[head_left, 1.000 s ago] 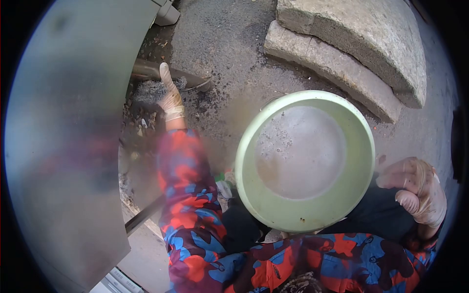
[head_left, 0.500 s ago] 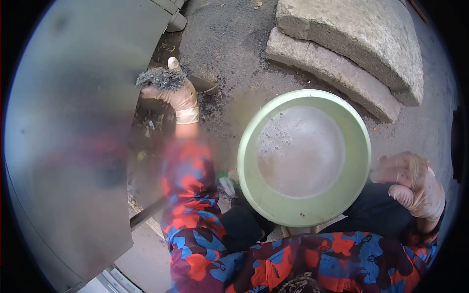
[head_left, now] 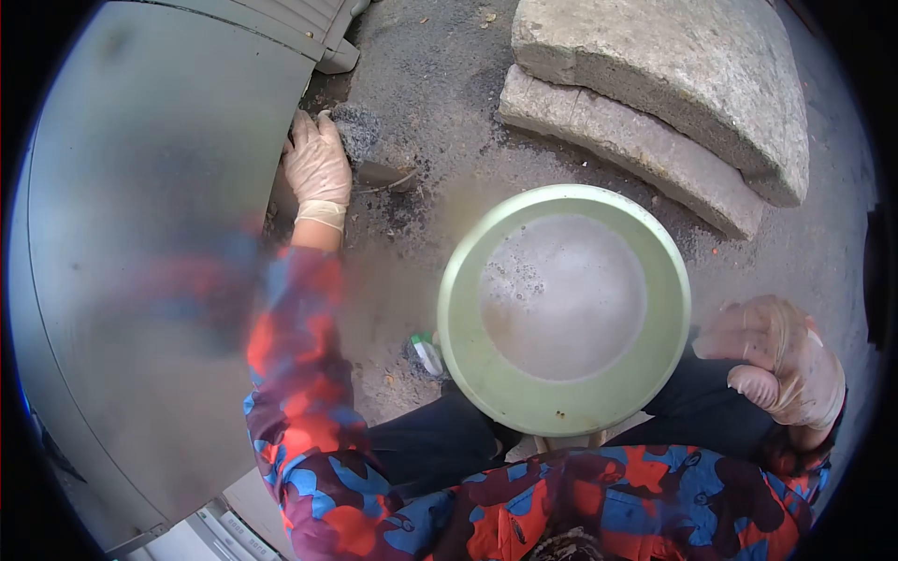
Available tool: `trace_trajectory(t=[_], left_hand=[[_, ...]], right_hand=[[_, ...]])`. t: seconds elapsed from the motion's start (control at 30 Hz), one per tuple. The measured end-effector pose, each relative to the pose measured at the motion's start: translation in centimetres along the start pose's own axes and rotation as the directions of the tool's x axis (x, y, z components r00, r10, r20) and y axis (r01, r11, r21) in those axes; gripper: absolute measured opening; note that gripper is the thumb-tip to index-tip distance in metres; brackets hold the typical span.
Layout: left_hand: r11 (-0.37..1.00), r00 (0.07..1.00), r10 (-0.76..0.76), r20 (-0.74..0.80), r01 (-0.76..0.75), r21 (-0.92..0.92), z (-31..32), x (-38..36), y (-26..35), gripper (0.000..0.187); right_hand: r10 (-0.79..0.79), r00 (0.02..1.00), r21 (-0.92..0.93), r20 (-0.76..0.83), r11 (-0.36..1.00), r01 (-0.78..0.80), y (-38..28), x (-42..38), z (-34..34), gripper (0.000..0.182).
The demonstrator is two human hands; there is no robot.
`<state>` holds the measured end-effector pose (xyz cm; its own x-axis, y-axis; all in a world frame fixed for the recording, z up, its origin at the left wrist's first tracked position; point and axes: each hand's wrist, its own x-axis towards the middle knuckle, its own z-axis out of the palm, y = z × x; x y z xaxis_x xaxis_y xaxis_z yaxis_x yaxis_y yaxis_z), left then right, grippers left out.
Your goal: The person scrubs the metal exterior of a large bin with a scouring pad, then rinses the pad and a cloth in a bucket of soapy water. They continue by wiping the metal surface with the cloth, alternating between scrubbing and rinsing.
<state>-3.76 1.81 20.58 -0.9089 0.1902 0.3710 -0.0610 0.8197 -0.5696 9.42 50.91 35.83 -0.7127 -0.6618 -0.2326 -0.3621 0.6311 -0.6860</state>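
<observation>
My left hand (head_left: pixel 318 170), in a thin translucent glove, is at the edge of a large grey metal panel (head_left: pixel 168 150). A grey steel wool scrubber (head_left: pixel 357 131) sticks out beside its thumb, in its grip; the fingertips are partly hidden at the panel's edge. My right hand (head_left: pixel 781 360), gloved too, rests over my right knee with its fingers stretched out and holds nothing. Between my legs stands a pale green basin (head_left: pixel 561 419) with cloudy, slightly foamy water (head_left: pixel 571 299) in it.
Two thick concrete slabs (head_left: pixel 664 75) lie stacked at the upper right. A white and green bottle-like item (head_left: pixel 427 353) is on the ground left of the basin. A ridged grey part (head_left: pixel 297 21) adjoins the panel's top. The pavement (head_left: pixel 440 84) is wet in places.
My left hand has turned over and moved slightly left and up against the panel's edge, so the steel wool now shows on its right. The view has shifted a little; my right hand stays put.
</observation>
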Motion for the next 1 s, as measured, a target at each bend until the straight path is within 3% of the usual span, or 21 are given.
trace_trajectory(t=[0.03,0.1,0.2,0.23,0.3,0.37,0.43,0.5,0.53,0.57,0.67,0.73,0.77,0.83,0.9,0.97,1.0], left_hand=[[0.994,0.994,-0.076,0.072,0.082,-0.076,-0.7,1.3,-0.5,0.033],[0.993,0.935,-0.121,0.334,0.114,0.04,-2.0,2.9,-0.8,0.032],[0.987,0.892,-0.128,0.433,0.158,-0.034,-1.8,2.0,-0.7,0.034],[0.987,0.894,-0.126,0.429,0.157,-0.038,-1.6,1.4,-0.3,0.034],[0.974,0.986,0.094,0.137,-0.119,0.194,-0.5,-1.2,0.8,0.036],[0.925,0.946,0.204,0.252,-0.27,0.267,1.0,-3.3,2.4,0.039],[0.942,0.946,0.231,0.226,-0.275,0.191,1.7,-3.0,2.0,0.037],[0.973,0.946,0.147,0.289,-0.19,0.129,-0.8,-0.4,0.8,0.033],[0.999,0.949,0.033,0.315,-0.034,-0.002,-2.7,1.2,-0.2,0.025],[0.996,0.963,0.003,0.27,0.021,-0.085,-2.0,2.0,-1.7,0.021],[0.999,0.983,-0.016,0.182,0.007,0.047,-1.4,2.1,-1.3,0.019],[0.995,0.887,-0.1,0.451,0.091,0.042,-1.6,2.8,-0.6,0.018],[0.995,0.886,-0.097,0.453,0.089,0.04,-1.8,2.7,0.2,0.018],[0.997,0.866,0.039,0.499,-0.07,0.044,-2.3,1.6,2.2,0.02],[0.98,0.845,0.154,0.512,-0.197,0.032,1.6,-1.6,5.4,0.024],[0.964,0.892,0.188,0.411,-0.248,0.096,4.0,-4.1,6.9,0.026],[0.977,0.882,0.191,0.43,-0.212,0.001,3.2,-3.5,6.4,0.025]], right_hand=[[-0.003,1.0,0.004,0.004,1.0,0.003,-0.1,0.2,-0.1,0.055],[-0.011,1.0,0.077,0.003,0.997,0.011,-0.3,0.5,0.0,0.051],[-0.047,0.999,-0.019,-0.015,0.999,0.046,-0.4,0.3,0.4,0.056],[-0.043,0.999,-0.021,-0.018,0.999,0.043,-0.3,0.1,0.4,0.056],[-0.023,1.0,0.042,-0.011,0.999,0.024,0.0,-0.2,0.4,0.052],[-0.045,0.998,0.029,-0.032,0.999,0.046,0.3,-0.3,0.4,0.05],[-0.05,0.996,-0.001,-0.067,0.999,0.05,0.4,-0.8,0.1,0.048],[0.061,0.998,0.186,-0.006,0.981,-0.059,0.4,-1.1,-0.2,0.049],[0.06,0.998,0.192,0.0,0.98,-0.059,0.6,-1.1,-0.2,0.049],[-0.017,0.999,0.11,-0.031,0.994,0.02,0.8,-1.0,-0.1,0.048],[-0.131,0.989,0.024,-0.074,0.991,0.133,1.0,-1.0,0.2,0.047],[-0.152,0.984,0.014,-0.097,0.988,0.154,1.1,-1.3,0.2,0.047],[-0.151,0.985,0.028,-0.086,0.988,0.154,1.0,-1.6,0.1,0.046],[-0.165,0.984,0.047,-0.073,0.985,0.169,1.1,-1.7,0.2,0.046],[-0.17,0.982,0.005,-0.086,0.985,0.171,1.4,-1.9,0.2,0.047],[-0.142,0.986,0.058,-0.086,0.987,0.147,1.3,-2.0,0.1,0.047],[-0.121,0.99,0.122,-0.065,0.984,0.129,1.2,-2.1,0.0,0.047]])
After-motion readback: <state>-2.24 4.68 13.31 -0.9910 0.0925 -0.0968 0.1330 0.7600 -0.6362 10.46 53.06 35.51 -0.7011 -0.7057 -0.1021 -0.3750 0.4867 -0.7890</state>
